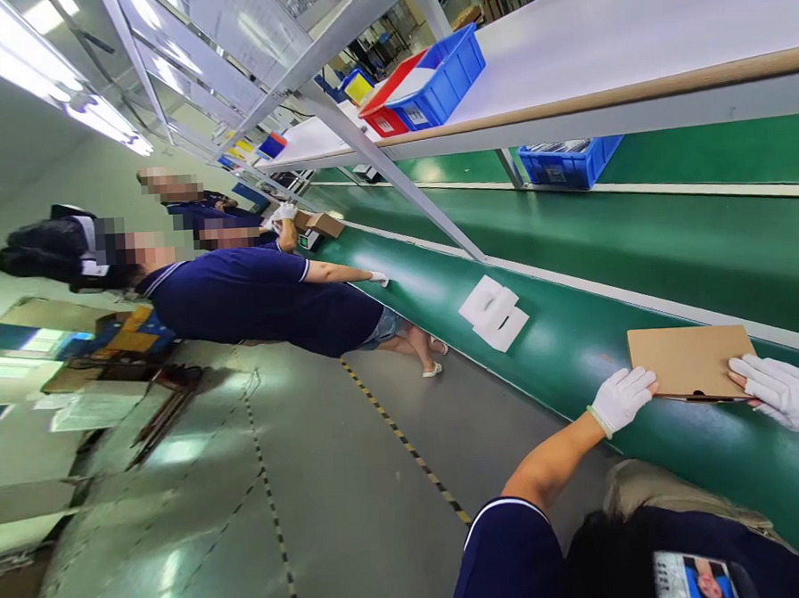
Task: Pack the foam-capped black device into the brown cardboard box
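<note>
A flat brown cardboard box [690, 360] lies on the green conveyor belt [576, 343]. My left hand [620, 398], in a white glove, grips the box's left end. My right hand [788, 395], also gloved, holds the right end, with fingers on the top face. My bare left forearm and navy sleeve reach in from the bottom of the view.
White foam pieces [494, 312] lie on the belt further along. A co-worker in a navy shirt [258, 297] leans on the belt, with others behind. Blue and red bins [428, 83] stand on the upper shelf, another blue bin [570, 161] below it. Yellow-black tape [407, 441] marks the floor.
</note>
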`<state>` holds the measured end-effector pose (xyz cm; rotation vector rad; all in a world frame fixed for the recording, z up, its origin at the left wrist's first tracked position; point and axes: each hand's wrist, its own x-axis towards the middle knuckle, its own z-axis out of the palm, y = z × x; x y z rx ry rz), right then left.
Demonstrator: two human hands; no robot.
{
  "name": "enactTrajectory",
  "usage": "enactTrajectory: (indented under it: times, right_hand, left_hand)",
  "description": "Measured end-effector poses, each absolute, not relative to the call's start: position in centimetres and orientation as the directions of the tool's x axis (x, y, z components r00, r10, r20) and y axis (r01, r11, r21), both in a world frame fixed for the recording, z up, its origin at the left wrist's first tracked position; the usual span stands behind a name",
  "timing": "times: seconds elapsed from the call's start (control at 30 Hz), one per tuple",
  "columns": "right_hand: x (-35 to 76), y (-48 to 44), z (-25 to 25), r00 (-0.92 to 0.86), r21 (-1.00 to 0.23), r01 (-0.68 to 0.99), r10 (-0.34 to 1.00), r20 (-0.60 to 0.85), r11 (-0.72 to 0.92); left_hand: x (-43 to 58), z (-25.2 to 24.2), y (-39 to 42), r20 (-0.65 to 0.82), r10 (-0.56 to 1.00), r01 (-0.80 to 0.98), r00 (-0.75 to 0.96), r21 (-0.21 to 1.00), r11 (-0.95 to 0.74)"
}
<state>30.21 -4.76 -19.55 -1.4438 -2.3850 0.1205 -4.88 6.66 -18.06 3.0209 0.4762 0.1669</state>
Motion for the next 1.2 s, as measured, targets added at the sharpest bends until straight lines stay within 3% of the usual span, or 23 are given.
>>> enactTrajectory:
  times: [0.13, 0.3, 0.5, 0.73, 0.87, 1.2]
  right_hand:
    - [30.7, -4.3, -19.4, -0.485, -0.267, 0.790, 0.829, 0.280, 0.552]
    - [30.5, -4.3, -20.0, -0.526, -0.163, 0.791, 0.792, 0.312, 0.590]
    - [30.6, -4.8, -21.9, -0.574, -0.137, 0.758, 0.752, 0.325, 0.638]
    - [30.5, -5.0, -21.8, -0.551, -0.129, 0.777, 0.766, 0.333, 0.615]
    - [30.6, -4.9, -21.5, -0.561, -0.120, 0.763, 0.743, 0.366, 0.635]
    - [23.7, -2.9, -16.6, -0.341, -0.205, 0.873, 0.855, 0.392, 0.442]
  left_hand:
    - [-2.0, -17.4, 5.4, 0.121, 0.349, 0.339, 0.929, 0.095, -0.936]
    - [2.0, -18.2, 2.8, 0.185, 0.478, 0.454, 0.859, 0.158, -0.877]
    - [2.7, -19.6, 2.6, 0.225, 0.541, 0.500, 0.810, 0.216, -0.839]
    - [1.0, -19.8, 1.5, 0.307, 0.667, 0.689, 0.679, 0.049, -0.723]
    - [0.9, -22.1, 1.4, 0.386, 0.665, 0.704, 0.639, 0.053, -0.708]
    - [1.8, -23.4, 1.4, 0.402, 0.708, 0.754, 0.581, 0.061, -0.654]
